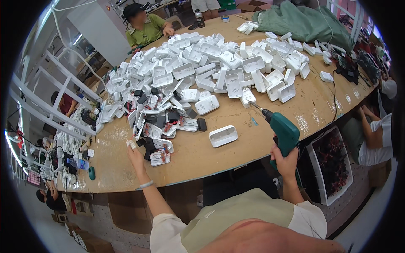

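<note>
Green plastic makes up most of the drill, whose grip the right hand has its fingers wrapped around, above the table's near edge. Its bit slants up and left toward a shell dotted with small holes, at the near side of the pile; I cannot tell whether they touch. The left hand, pale wraps on its fingertips, is just beside the wired parts and black blocks; its fingers reach forward, close together, and I cannot tell whether they pinch anything. One open tray lies hollow side up on the table, between the hands and apart from the pile. A small pale print on the apron is too blurred to read. Labels show on a clear bottle at left and a can at the far edge, both too small to make out. Beyond the pile sits a co-worker in a green top.
</note>
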Demonstrator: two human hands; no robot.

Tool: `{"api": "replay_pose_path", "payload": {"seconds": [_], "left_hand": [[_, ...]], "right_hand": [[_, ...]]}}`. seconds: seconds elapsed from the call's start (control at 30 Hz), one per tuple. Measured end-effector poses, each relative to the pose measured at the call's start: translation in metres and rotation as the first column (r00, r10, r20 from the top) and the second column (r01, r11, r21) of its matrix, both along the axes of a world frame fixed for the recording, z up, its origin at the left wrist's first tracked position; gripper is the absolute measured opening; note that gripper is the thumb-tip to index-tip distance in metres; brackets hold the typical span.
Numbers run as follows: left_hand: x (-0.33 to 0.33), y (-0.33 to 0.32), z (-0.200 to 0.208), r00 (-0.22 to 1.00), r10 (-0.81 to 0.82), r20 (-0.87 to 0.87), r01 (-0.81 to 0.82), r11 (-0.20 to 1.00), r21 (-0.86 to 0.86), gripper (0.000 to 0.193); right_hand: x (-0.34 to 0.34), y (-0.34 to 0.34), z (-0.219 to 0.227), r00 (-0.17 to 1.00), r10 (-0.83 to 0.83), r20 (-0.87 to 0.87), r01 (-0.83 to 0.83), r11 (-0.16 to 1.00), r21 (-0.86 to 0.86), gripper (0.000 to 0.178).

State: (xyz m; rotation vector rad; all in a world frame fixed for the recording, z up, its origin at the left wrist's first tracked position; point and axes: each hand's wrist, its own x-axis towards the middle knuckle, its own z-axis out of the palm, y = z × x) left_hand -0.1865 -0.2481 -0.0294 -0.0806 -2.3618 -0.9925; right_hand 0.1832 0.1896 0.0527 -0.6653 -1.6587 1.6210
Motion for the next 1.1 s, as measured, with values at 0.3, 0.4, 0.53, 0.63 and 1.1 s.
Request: {"api": "replay_pose_path", "payload": {"seconds": [0.3, 0.4, 0.53, 0.63, 1.1], "left_hand": [[-0.001, 0.050, 0.042, 0.981, -0.004, -0.192, 0.053, 0.967, 0.250, 0.028], [0.031, 0.072, 0.091, 0.944, -0.180, -0.275, 0.277, 0.887, 0.369, 0.024], [0.081, 0.109, 0.120, 0.950, -0.218, -0.223, 0.296, 0.856, 0.424, 0.028], [0.115, 0.137, 0.116, 0.933, -0.330, -0.142, 0.355, 0.910, 0.217, 0.032], [0.206, 0.206, 0.034, 0.741, -0.637, 0.213, 0.672, 0.698, -0.250, 0.043]], "right_hand": [[0.011, -0.004, 0.000, 0.998, -0.052, 0.026, 0.052, 0.999, 0.013, 0.022], [0.016, -0.001, -0.003, 0.996, -0.071, 0.046, 0.070, 0.997, 0.030, 0.022], [0.014, -0.004, -0.005, 0.998, -0.062, 0.024, 0.061, 0.998, 0.013, 0.022], [0.010, -0.007, -0.002, 0.999, -0.034, 0.014, 0.035, 0.999, -0.007, 0.021], [0.026, -0.023, -0.002, 0.994, 0.067, 0.087, -0.062, 0.996, -0.057, 0.009]]}}
